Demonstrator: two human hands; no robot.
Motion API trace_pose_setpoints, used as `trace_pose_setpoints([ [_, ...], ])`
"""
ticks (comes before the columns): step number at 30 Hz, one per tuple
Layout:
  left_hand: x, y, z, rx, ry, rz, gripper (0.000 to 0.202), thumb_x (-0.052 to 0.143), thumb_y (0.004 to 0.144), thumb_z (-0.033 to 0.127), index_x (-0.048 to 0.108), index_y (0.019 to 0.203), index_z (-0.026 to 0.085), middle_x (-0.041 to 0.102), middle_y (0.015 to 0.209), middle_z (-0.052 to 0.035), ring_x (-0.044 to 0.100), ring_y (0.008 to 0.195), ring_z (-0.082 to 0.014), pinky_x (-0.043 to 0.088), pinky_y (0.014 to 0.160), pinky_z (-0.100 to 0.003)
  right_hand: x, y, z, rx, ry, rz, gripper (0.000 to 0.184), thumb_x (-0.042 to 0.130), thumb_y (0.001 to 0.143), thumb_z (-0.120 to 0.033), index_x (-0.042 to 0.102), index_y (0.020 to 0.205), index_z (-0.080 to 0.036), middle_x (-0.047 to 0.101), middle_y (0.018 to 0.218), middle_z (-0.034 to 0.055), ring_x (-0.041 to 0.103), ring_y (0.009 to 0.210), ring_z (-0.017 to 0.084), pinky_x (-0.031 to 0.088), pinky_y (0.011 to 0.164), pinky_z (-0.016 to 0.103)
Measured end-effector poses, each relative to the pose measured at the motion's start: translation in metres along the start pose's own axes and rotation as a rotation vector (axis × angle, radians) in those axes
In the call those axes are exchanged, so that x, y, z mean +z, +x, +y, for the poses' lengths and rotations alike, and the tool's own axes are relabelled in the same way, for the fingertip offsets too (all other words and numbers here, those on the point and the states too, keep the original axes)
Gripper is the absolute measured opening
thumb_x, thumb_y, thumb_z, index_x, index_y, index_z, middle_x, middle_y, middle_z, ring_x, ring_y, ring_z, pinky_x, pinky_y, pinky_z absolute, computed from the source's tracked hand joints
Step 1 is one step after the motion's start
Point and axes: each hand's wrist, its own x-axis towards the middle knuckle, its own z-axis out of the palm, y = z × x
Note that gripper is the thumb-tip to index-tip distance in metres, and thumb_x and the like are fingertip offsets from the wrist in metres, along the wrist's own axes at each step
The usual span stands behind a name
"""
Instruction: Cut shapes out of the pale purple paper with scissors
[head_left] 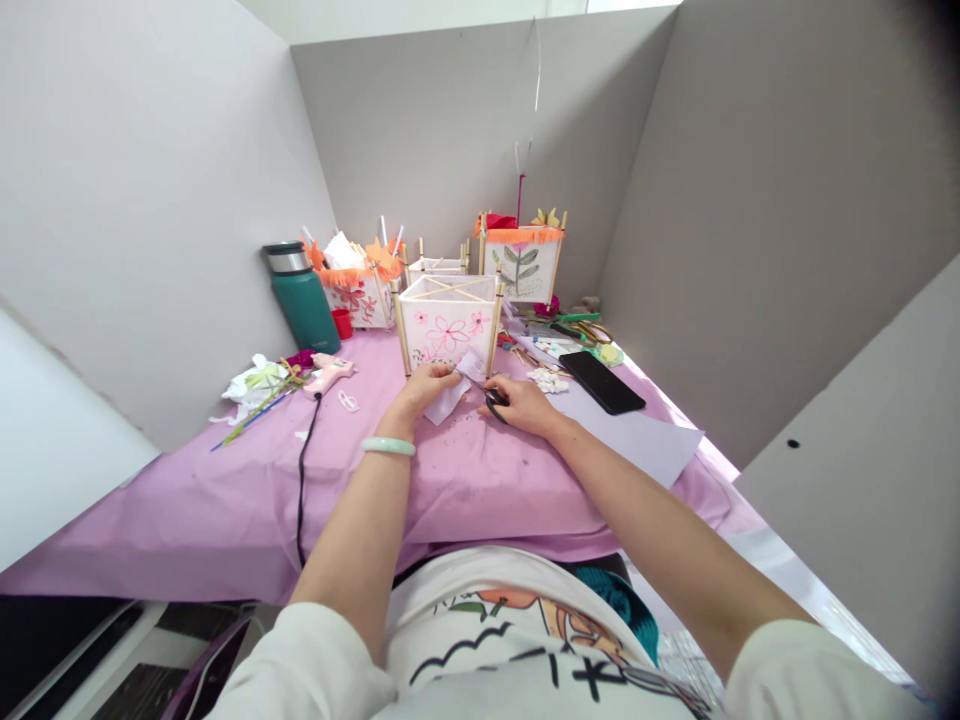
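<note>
My left hand (427, 389) pinches a pale lilac piece of paper (448, 398) low over the table. Black-handled scissors (496, 401) are in my right hand (521, 404), their blades pointing left at the paper's edge. How far the blades are apart is too small to tell. Just behind both hands stands a square lantern (448, 322) with white panels, pink flower drawings and wooden corner sticks. My hands and the paper hide part of its lower edge.
A green bottle (306, 305), a pink glue gun (330, 373) with a black cord and crumpled white tissue (253, 385) are on the left. At right lie a black phone (602, 382) and a lilac sheet (637, 432). An orange-fringed lantern (520, 268) hangs behind; grey partitions enclose the table.
</note>
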Motion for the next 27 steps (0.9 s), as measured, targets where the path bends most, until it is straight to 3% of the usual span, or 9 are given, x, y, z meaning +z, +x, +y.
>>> trace_pose_setpoints([
  [27, -0.0008, 0.0012, -0.0021, -0.002, -0.015, 0.009, 0.026, 0.083, 0.072, 0.033, 0.071, 0.076, 0.011, 0.072, 0.069, -0.0085, 0.064, 0.053, -0.0153, 0.047, 0.051, -0.024, -0.0004, -0.0002, -0.0008, 0.003, -0.013, -0.004, 0.036, 0.077, 0.08, -0.038, 0.069, 0.111, -0.021, 0.075, 0.087, 0.0027, 0.065, 0.072, 0.016, 0.04, 0.066, 0.024],
])
